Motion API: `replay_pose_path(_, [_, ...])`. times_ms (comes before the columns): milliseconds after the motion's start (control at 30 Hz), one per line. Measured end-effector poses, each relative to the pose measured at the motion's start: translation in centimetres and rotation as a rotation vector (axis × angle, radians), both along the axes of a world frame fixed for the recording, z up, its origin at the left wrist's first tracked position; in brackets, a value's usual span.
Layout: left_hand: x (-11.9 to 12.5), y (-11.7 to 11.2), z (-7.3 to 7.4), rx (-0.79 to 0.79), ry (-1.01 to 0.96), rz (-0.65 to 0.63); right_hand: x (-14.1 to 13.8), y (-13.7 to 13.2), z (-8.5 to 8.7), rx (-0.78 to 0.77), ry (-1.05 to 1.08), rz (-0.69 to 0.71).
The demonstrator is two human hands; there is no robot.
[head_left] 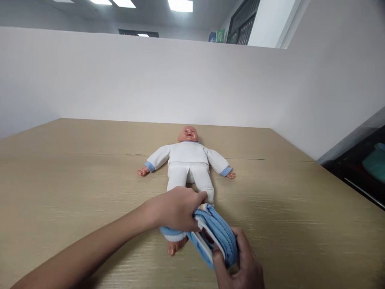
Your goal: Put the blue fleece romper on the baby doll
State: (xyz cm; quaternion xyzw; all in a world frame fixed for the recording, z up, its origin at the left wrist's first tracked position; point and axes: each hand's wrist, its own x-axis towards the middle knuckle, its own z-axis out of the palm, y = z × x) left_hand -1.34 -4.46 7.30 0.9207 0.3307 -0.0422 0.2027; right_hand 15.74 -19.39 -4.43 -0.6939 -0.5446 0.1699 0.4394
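Observation:
A baby doll [189, 153] lies on its back on the table, arms spread, in a white top and white trousers with blue cuffs. Over its lower legs reaches my left hand [180, 208], closed on the upper end of a bunched blue-and-white terry cloth [221, 228]. At the cloth's lower end my right hand [240, 265] grips it, thumb on the inner side and fingers outside. The cloth forms a loop with a dark opening; what lies inside it I cannot make out. One doll foot [173, 247] shows below a blue cuff; the other is hidden behind the cloth.
The wooden table [75, 188] has a seam running across it. A white partition [150, 80] rises at its far edge. To the right is a dark object [355, 160] with something teal [375, 162] in it.

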Motion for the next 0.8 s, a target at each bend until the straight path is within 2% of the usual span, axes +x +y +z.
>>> replay_pose_path(133, [0.4,-0.6,-0.7,0.040,0.058,0.043,0.4,0.4,-0.8,0.029,-0.155,-0.013])
replay_pose_path(233, [0.6,-0.9,-1.0,0.063,0.094,0.044,0.6,0.5,-1.2,0.090,-0.121,0.011])
replay_pose_path(300, [0.6,-0.9,-1.2,0.070,0.099,0.020,0.8,0.6,-1.2,0.073,-0.039,0.038])
replay_pose_path(400, [0.4,-0.7,-1.3,0.044,0.066,-0.005,1.2,0.5,-0.8,-0.082,0.147,0.106])
replay_pose_path(500, [-0.1,-0.2,-1.0,-0.067,-0.004,0.022,1.8,0.6,-0.6,-0.244,0.350,0.149])
replay_pose_path(567, [-0.5,0.1,-0.8,-0.173,-0.074,0.053,2.2,0.8,-0.7,-0.300,0.442,0.159])
replay_pose_path(700, [-1.2,0.4,-1.0,-0.307,-0.255,0.088,2.4,1.7,-0.7,-0.302,0.563,0.186])
replay_pose_path(800, [-1.3,-0.2,-1.5,-0.348,-0.380,0.139,2.0,2.8,0.0,-0.190,0.630,0.236])
